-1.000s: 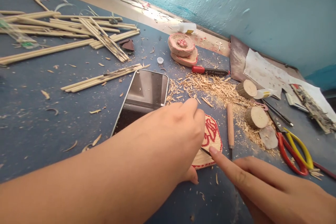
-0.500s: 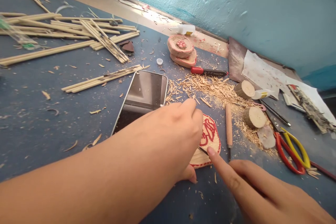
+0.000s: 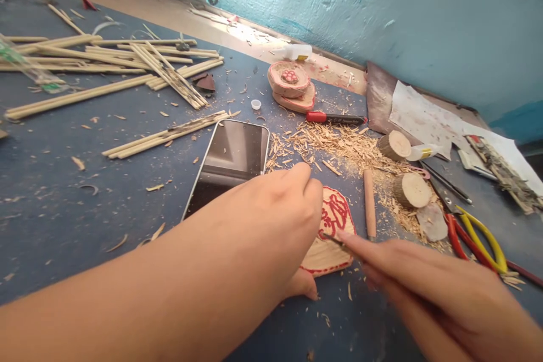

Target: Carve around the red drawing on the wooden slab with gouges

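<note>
Head view: the left hand [image 3: 271, 220] presses down on a wooden slice [image 3: 328, 237] with a red drawing, lying on the blue tabletop [image 3: 85, 192] at its centre. The right hand [image 3: 424, 288], from four o'clock, grips a thin carving tool [image 3: 333, 238] whose tip touches the slice. A phone [image 3: 231, 161] lies at ten o'clock of the slice.

Craft workshop, wood shavings [image 3: 348, 144] over a blue work surface [image 3: 63, 192], bamboo sticks [image 3: 106, 59], pliers [image 3: 475, 240], log slices [image 3: 409, 189]
</note>
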Available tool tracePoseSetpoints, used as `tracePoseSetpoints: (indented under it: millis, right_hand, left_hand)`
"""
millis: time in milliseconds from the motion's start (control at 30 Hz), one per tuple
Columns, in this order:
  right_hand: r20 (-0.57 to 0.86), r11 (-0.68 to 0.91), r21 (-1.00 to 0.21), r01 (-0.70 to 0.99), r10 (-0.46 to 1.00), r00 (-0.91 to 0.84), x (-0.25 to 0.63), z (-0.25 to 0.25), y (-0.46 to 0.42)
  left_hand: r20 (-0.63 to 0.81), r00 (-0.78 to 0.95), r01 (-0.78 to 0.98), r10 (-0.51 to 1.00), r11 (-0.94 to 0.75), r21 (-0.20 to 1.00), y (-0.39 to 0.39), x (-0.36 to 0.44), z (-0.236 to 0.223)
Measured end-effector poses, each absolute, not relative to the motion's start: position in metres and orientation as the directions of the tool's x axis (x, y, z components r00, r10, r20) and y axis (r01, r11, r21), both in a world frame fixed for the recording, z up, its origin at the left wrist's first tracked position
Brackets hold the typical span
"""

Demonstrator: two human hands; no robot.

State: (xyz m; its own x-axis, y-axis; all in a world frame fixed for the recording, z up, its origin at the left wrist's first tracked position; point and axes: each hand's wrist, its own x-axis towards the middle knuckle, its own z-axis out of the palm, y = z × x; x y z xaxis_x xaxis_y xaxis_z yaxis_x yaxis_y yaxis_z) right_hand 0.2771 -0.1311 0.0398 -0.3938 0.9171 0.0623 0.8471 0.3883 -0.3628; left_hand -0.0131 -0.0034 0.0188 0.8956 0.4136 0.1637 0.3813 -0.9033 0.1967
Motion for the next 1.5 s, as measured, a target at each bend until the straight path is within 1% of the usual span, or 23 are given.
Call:
tracePoseSetpoints:
  millis: [100, 133, 167, 233, 300, 367, 433, 567, 733, 800, 900, 967, 1067, 1133, 1200, 1267, 1367, 1433, 1500]
  right_hand:
    - [0.109, 0.333, -0.433, 0.838, 0.942, -0.318, 0.277, 0.052, -0.109]
    - [0.109, 0.274, -0.484, 0.831, 0.961, -0.253, 0.274, 0.053, -0.102]
    - [0.132, 0.256, -0.535, 0.805, 0.967, -0.219, 0.271, 0.052, -0.096]
    - [0.126, 0.209, -0.600, 0.773, 0.978, -0.167, 0.263, 0.044, -0.087]
    - [0.093, 0.176, -0.646, 0.742, 0.984, -0.152, 0.257, 0.033, -0.084]
    - [0.058, 0.144, -0.692, 0.708, 0.988, -0.145, 0.254, 0.022, -0.085]
    - [0.045, 0.122, -0.720, 0.683, 0.990, -0.130, 0.256, 0.015, -0.089]
    - [0.089, 0.113, -0.716, 0.689, 0.993, -0.070, 0.268, 0.018, -0.094]
    - [0.187, 0.120, -0.688, 0.715, 0.982, 0.015, 0.278, 0.023, -0.091]
    - [0.181, 0.125, -0.701, 0.703, 0.983, 0.005, 0.277, 0.020, -0.091]
    - [0.144, 0.130, -0.755, 0.643, 0.989, -0.032, 0.274, 0.015, -0.092]
    - [0.118, 0.131, -0.798, 0.588, 0.991, -0.062, 0.272, 0.013, -0.095]
    - [0.097, 0.136, -0.846, 0.515, 0.990, -0.103, 0.270, 0.011, -0.101]
    - [0.088, 0.145, -0.867, 0.477, 0.986, -0.140, 0.267, 0.008, -0.104]
    - [0.079, 0.157, -0.880, 0.449, 0.979, -0.188, 0.263, 0.002, -0.107]
    - [0.081, 0.172, -0.882, 0.438, 0.972, -0.220, 0.257, -0.006, -0.108]
    - [0.091, 0.191, -0.868, 0.459, 0.969, -0.231, 0.253, -0.014, -0.109]
    - [0.112, 0.211, -0.837, 0.505, 0.969, -0.219, 0.253, -0.015, -0.109]
    - [0.148, 0.241, -0.787, 0.568, 0.967, -0.206, 0.253, -0.013, -0.108]
  left_hand:
    - [0.139, 0.859, 0.439, 0.493, -0.849, 0.294, 0.000, -0.013, 0.020]
    - [0.127, 0.854, 0.448, 0.505, -0.836, 0.318, 0.001, -0.013, 0.021]
    - [0.120, 0.851, 0.449, 0.510, -0.828, 0.336, 0.002, -0.013, 0.021]
    - [0.112, 0.847, 0.449, 0.520, -0.811, 0.376, 0.003, -0.013, 0.020]
    - [0.147, 0.832, 0.448, 0.535, -0.803, 0.393, 0.002, -0.012, 0.016]
    - [0.212, 0.806, 0.450, 0.552, -0.806, 0.386, 0.000, -0.010, 0.012]
    - [0.232, 0.792, 0.465, 0.565, -0.804, 0.371, -0.001, -0.009, 0.009]
    - [0.142, 0.840, 0.454, 0.523, -0.823, 0.342, -0.001, -0.011, 0.009]
    - [0.141, 0.813, 0.478, 0.565, -0.786, 0.391, 0.001, -0.012, 0.008]
    - [0.148, 0.813, 0.477, 0.563, -0.789, 0.387, 0.001, -0.013, 0.006]
    - [0.152, 0.791, 0.500, 0.592, -0.770, 0.397, 0.000, -0.016, 0.006]
    - [0.155, 0.758, 0.518, 0.633, -0.730, 0.446, -0.001, -0.018, 0.007]
    - [0.155, 0.731, 0.478, 0.665, -0.661, 0.579, -0.001, -0.020, 0.006]
    - [0.106, 0.738, 0.443, 0.666, -0.597, 0.669, -0.002, -0.020, 0.004]
    - [0.056, 0.740, 0.429, 0.671, -0.534, 0.729, -0.002, -0.019, 0.002]
    - [0.024, 0.732, 0.435, 0.680, -0.495, 0.752, -0.002, -0.019, 0.002]
    - [-0.042, 0.719, 0.483, 0.694, -0.455, 0.748, 0.000, -0.022, 0.003]
    - [-0.077, 0.719, 0.501, 0.691, -0.439, 0.746, 0.002, -0.025, 0.004]
    - [-0.081, 0.724, 0.500, 0.685, -0.440, 0.746, 0.005, -0.026, 0.004]
